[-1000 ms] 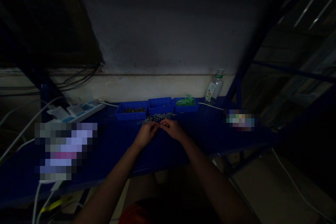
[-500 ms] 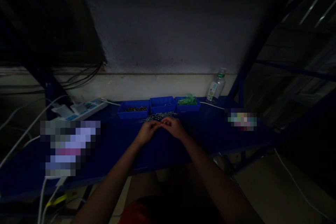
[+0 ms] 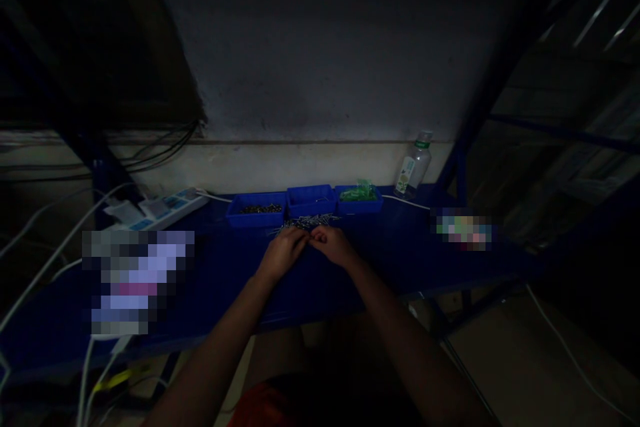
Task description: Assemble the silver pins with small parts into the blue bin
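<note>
My left hand [image 3: 287, 249] and my right hand [image 3: 332, 243] meet fingertip to fingertip just in front of a loose pile of thin metal pins or screws [image 3: 313, 220]. Both are closed in a pinch; whatever lies between the fingers is too small and dark to make out. Behind the pile stand three blue bins in a row. The left bin [image 3: 256, 219] holds many small brassy parts, the middle bin [image 3: 311, 197] has a thin metal piece in it, and the right bin [image 3: 358, 207] contains a green plastic bag [image 3: 358, 193].
A clear bottle [image 3: 413, 167] stands at the back right of the blue table [image 3: 390, 260]. On the left lie a white power strip [image 3: 173, 207] with plugs and cables, and a blurred-out item [image 3: 140, 283]. Another blurred item [image 3: 464, 229] is at the right.
My left hand has turned slightly, its fingers now bent more downward against the right fingertips. The whole view has shifted a little; the bins and bottle stay put.
</note>
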A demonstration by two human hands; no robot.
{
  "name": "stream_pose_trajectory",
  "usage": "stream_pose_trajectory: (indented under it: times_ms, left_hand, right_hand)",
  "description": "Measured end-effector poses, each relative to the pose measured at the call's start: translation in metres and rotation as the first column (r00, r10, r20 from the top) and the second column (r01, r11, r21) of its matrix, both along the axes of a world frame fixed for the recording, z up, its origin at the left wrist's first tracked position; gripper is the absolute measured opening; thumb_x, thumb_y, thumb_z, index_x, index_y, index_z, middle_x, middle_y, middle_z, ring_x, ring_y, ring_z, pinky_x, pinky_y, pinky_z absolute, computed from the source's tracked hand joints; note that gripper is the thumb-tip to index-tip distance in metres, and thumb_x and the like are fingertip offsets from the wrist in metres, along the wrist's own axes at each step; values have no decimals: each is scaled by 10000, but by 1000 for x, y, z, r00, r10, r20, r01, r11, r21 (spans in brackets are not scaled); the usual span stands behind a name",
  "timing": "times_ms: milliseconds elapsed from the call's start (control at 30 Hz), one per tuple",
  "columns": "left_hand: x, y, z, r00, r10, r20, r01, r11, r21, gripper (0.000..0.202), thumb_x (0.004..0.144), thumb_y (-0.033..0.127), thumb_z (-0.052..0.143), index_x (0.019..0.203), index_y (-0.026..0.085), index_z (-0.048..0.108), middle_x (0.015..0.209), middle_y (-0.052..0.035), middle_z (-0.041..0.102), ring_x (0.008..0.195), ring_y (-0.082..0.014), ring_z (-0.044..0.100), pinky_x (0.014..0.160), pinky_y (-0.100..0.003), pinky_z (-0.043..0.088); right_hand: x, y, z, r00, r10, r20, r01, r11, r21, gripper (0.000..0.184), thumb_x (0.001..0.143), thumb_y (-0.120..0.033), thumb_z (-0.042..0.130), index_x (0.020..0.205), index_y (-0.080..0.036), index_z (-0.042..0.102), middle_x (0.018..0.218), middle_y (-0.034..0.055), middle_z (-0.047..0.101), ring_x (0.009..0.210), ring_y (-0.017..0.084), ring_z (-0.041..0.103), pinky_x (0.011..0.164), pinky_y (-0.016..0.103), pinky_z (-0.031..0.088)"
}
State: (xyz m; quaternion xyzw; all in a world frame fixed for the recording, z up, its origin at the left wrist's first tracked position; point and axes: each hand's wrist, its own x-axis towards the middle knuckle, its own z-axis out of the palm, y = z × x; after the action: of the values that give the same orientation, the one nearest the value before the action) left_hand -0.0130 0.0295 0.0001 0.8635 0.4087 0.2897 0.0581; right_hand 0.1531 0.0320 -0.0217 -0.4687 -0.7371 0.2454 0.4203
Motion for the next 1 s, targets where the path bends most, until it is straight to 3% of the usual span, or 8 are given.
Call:
stream_pose_trajectory:
  times_ms: [200, 333, 500, 567, 667, 733, 867, 1000]
  left_hand:
    - [2, 0, -1, 1000, 0, -31, 1, 1000, 24, 256, 871, 319, 344, 896, 188, 563, 841, -50, 565, 832, -175, 528, 742, -288, 416]
    - [4, -1, -2, 999, -30, -42, 30, 1000, 8, 260, 878, 303, 327, 886, 179, 556, 831, -54, 569, 824, -176, 527, 737, -291, 417]
    - [5, -1, 1, 998, -42, 44, 43, 999, -11, 267, 881, 290, 315, 890, 178, 558, 851, -57, 582, 816, -168, 537, 752, -288, 418]
    - [2, -1, 4, 997, 12, 82, -13, 1000, 11, 276, 881, 303, 312, 907, 174, 555, 866, -61, 585, 823, -169, 541, 763, -289, 416]
    - [-7, 5, 14, 982, 171, 80, -178, 981, 83, 299, 874, 332, 310, 930, 171, 556, 893, -72, 589, 854, -182, 539, 788, -298, 406]
    - [-18, 14, 25, 953, 301, 32, -303, 942, 144, 319, 866, 353, 312, 931, 166, 561, 897, -84, 593, 864, -199, 536, 789, -311, 399]
    - [-39, 40, 46, 842, 532, -95, -504, 836, 216, 379, 858, 378, 292, 890, 138, 584, 876, -125, 602, 844, -247, 535, 757, -362, 389]
    - [-44, 46, 51, 769, 625, -138, -588, 775, 232, 395, 844, 389, 315, 925, 109, 581, 917, -159, 594, 906, -283, 512, 775, -399, 372]
  right_hand:
    - [0, 4, -1, 968, 28, -249, -39, 999, -38, 261, 734, -390, 555, 840, -158, 605, 778, 19, 624, 699, 115, 563, 659, 224, 427]
    - [-2, 2, 3, 958, 31, -285, -43, 998, -34, 278, 737, -413, 544, 814, -157, 620, 747, 16, 628, 686, 119, 566, 649, 221, 423]
    - [3, 2, 10, 957, -24, -290, 15, 999, -33, 376, 835, -434, 362, 783, -166, 619, 707, 13, 615, 621, 107, 543, 605, 209, 406]
    - [10, 6, 8, 942, -176, -284, 178, 984, -18, 348, 836, -420, 358, 844, -174, 605, 709, 11, 608, 627, 112, 540, 604, 211, 400]
    - [24, 14, 1, 863, -459, -210, 465, 885, -21, 261, 815, -352, 393, 900, -185, 576, 728, 12, 598, 656, 126, 543, 626, 224, 396]
    - [31, 18, -4, 823, -556, -118, 556, 830, -38, 222, 794, -287, 410, 924, -194, 564, 745, 13, 593, 680, 134, 541, 644, 233, 397]
    - [33, 18, -7, 817, -567, 104, 568, 823, 14, 192, 743, -188, 459, 899, -197, 570, 827, 30, 579, 782, 139, 529, 722, 236, 383]
    - [29, 15, -6, 832, -501, 240, 508, 861, 36, 218, 753, -188, 475, 951, -219, 560, 896, 30, 563, 828, 137, 513, 736, 228, 373]
